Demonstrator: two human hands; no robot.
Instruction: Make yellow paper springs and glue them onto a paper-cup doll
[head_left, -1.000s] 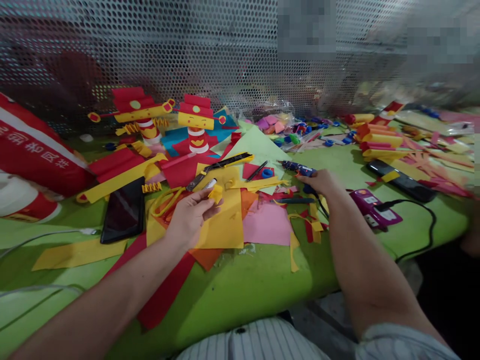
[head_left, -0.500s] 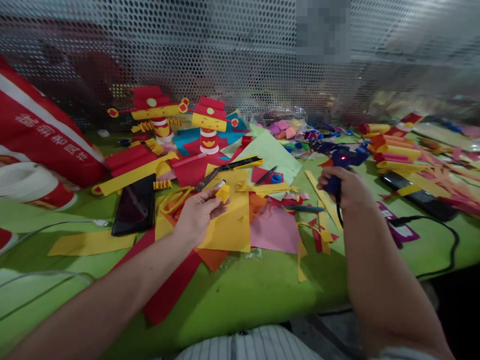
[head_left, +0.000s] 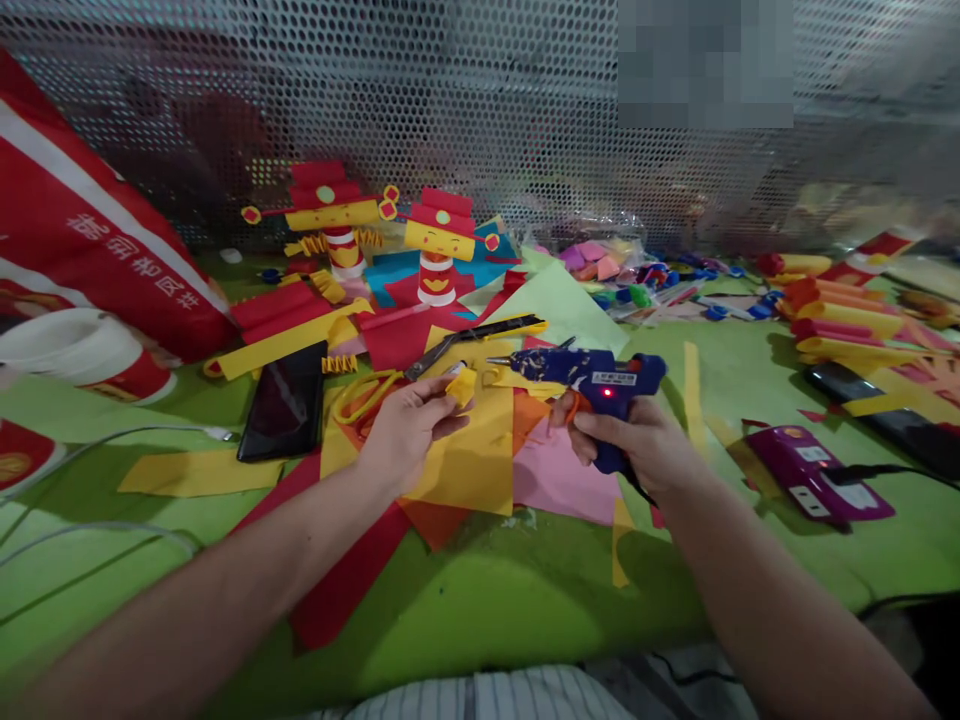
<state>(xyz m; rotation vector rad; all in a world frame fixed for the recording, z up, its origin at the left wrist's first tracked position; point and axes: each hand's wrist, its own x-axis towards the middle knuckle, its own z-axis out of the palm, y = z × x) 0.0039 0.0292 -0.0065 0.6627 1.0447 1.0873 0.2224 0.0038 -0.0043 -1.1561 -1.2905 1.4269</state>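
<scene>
Between the thumb and fingers of my left hand [head_left: 412, 428] is a small folded piece of yellow paper [head_left: 462, 386]. My right hand [head_left: 637, 440] grips a blue hot glue gun [head_left: 585, 372] with a glowing red light and an orange trigger. Its nozzle points left, a short way from the yellow paper, not touching it. Below both hands lie a yellow sheet [head_left: 472, 465] and a pink sheet [head_left: 562, 475]. Yellow-handled scissors [head_left: 367, 397] lie just behind my left hand, next to a black-and-yellow cutter [head_left: 510, 326].
Two paper figures with red hats [head_left: 442, 215] stand at the back before a perforated metal screen [head_left: 480, 110]. A black phone [head_left: 282, 405] lies left, near white paper cups [head_left: 82, 350]. A purple power socket [head_left: 817, 470] with a plugged cord sits right, beside rolled paper strips [head_left: 847, 300].
My right hand has brought the glue gun from the right in toward my left hand, its nozzle now pointing left. My left hand keeps the yellow paper. The view has shifted slightly.
</scene>
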